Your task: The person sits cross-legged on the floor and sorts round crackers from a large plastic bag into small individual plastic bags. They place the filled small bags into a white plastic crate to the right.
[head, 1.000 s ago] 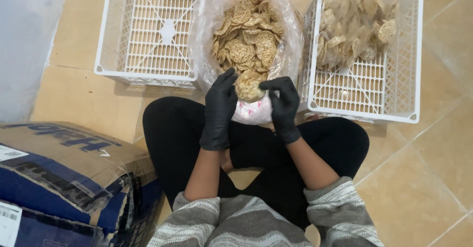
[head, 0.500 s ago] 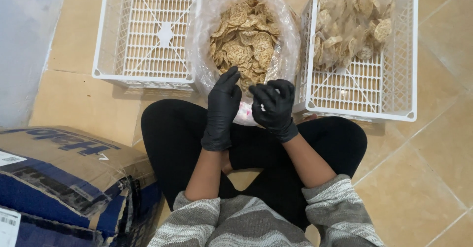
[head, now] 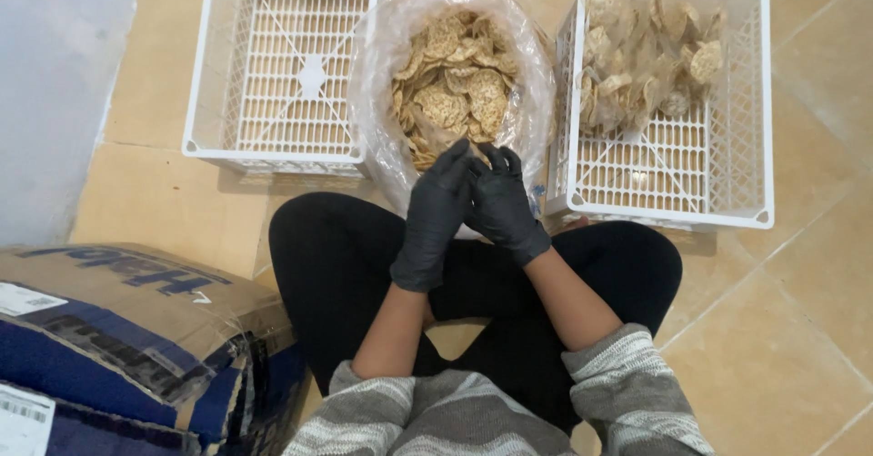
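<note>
I sit cross-legged on the floor with both hands in black gloves. My left hand (head: pixel 435 212) and my right hand (head: pixel 506 203) are pressed side by side at the near rim of a large clear plastic bag (head: pixel 382 83) full of round speckled crackers (head: pixel 455 92). The left hand's fingers stretch forward onto the cracker pile, with its palm hidden. On the right hand the fingers are spread and curved, and I see nothing in them.
A white plastic crate (head: pixel 211 74) with nothing in it stands left of the bag. Another white crate (head: pixel 755 129) on the right holds several clear packets of crackers (head: pixel 646 65). A taped cardboard box (head: pixel 118 329) lies at my left knee. The floor is tan tile (head: pixel 782 329).
One second ago both hands held a small heap of crackers at the bag's mouth. The heap is gone from them now, and the hands have closed together at the rim.
</note>
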